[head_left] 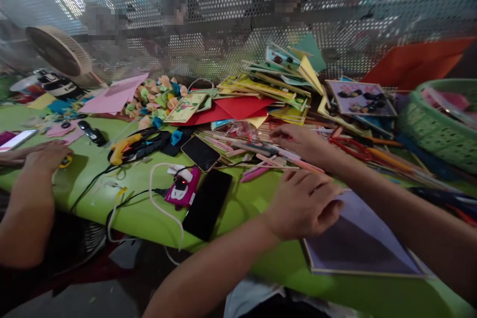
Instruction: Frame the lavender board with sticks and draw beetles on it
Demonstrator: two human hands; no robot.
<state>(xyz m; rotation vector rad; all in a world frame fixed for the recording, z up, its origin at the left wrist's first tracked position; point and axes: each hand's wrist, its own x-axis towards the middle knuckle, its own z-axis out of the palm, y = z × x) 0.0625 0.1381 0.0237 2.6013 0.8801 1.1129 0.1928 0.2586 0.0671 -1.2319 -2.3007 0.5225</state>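
Note:
My left hand (pixel 303 203) lies knuckles up on the near corner of a purple card (pixel 357 238) with a pale border, fingers curled loosely and pressing on it. My right hand (pixel 298 141) reaches further out over a heap of thin coloured sticks and pencils (pixel 257 151), fingers stretched flat and touching them. Nothing shows inside either hand. The card lies flat on the green table (pixel 242 198) near its front edge.
Two black phones (pixel 206 203) (pixel 200 152), a pink power bank (pixel 182 190) with white cables and a yellow glue gun (pixel 122 146) lie left of my hands. Stacked picture cards (pixel 357 99) and coloured paper fill the back. A green basket (pixel 439 124) stands right. Another person's hand (pixel 44 156) rests at the left.

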